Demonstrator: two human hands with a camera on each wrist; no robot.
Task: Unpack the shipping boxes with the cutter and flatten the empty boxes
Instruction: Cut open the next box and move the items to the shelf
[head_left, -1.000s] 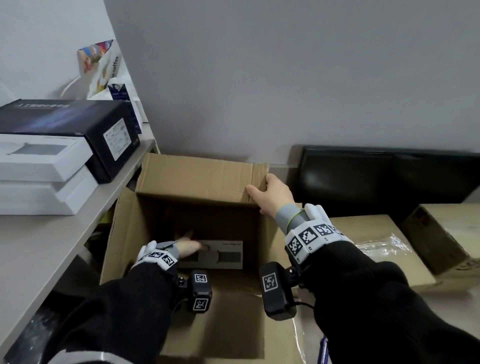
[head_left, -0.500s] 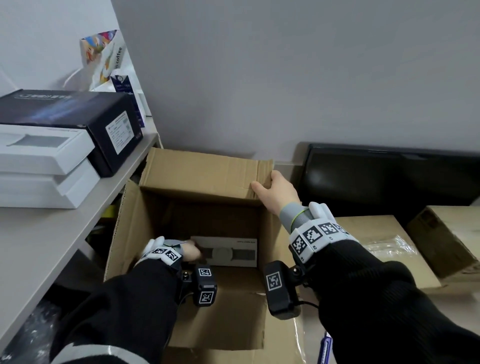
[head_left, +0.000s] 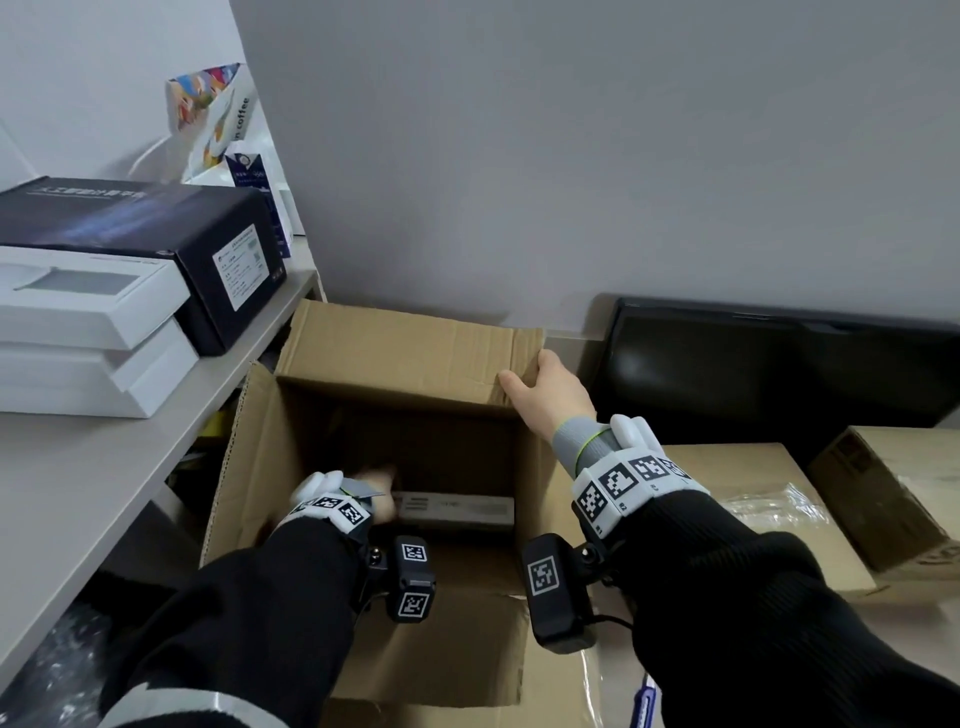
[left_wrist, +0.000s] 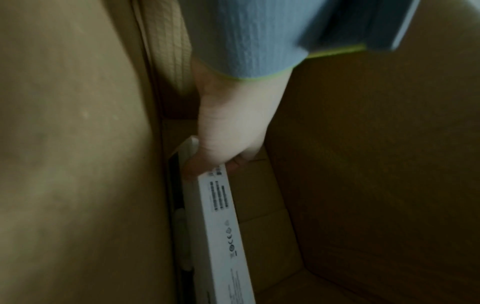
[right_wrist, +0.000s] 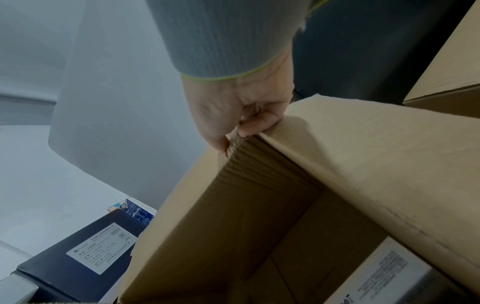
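Note:
An open brown shipping box (head_left: 405, 348) stands on the floor below me. My left hand (head_left: 376, 491) reaches down inside it and grips the end of a flat white product box (head_left: 457, 512), shown on edge in the left wrist view (left_wrist: 221, 226) with the fingers (left_wrist: 228, 148) curled round its end. My right hand (head_left: 545, 387) grips the far right corner of the box's back flap; in the right wrist view the fingers (right_wrist: 249, 121) pinch the cardboard edge (right_wrist: 337, 133). A blue cutter (head_left: 644, 706) lies at the bottom edge, partly hidden by my right sleeve.
A grey shelf (head_left: 78, 493) on the left carries two white boxes (head_left: 88, 332) and a dark box (head_left: 156, 228). Closed cardboard boxes (head_left: 753, 493) (head_left: 893, 493) sit to the right, in front of a black monitor (head_left: 779, 374). A wall stands close behind.
The white product box has tipped from showing its broad face to lying more on edge, lower in the shipping box, with my left hand on its end. My right hand keeps its hold on the flap corner.

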